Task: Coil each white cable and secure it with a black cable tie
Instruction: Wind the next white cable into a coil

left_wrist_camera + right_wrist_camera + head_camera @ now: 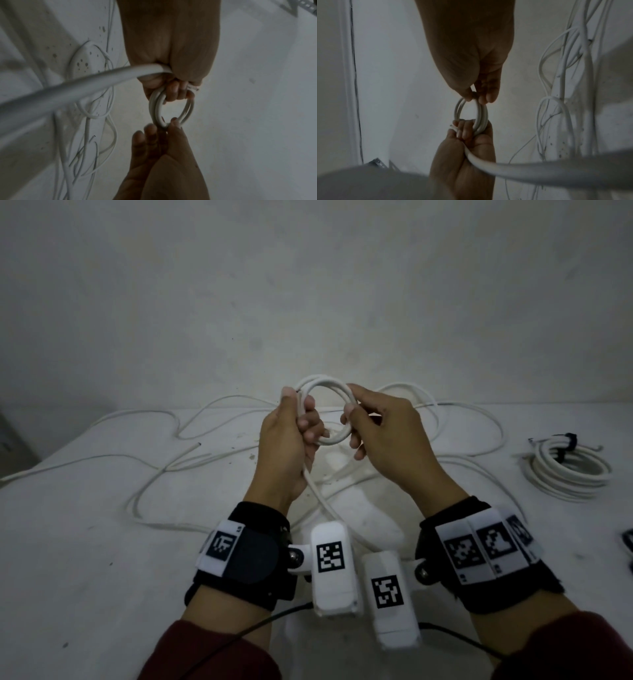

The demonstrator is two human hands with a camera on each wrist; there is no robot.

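Note:
Both hands hold up a small coil of white cable [323, 385] above the table [85, 542]. My left hand [294, 422] grips the coil's left side, fingers curled round the loops [155, 108]. My right hand [356, 419] pinches the right side between thumb and fingers, which also shows in the right wrist view on the coil [481, 112]. The cable's free length [322, 498] runs down from my left palm to the table. A finished coil [568, 470] bound with a black cable tie [565, 445] lies at the right.
Several loose white cables [144, 419] sprawl across the white table behind and under my hands. A dark object [627, 539] pokes in at the right edge. A pale wall [308, 285] rises behind the table.

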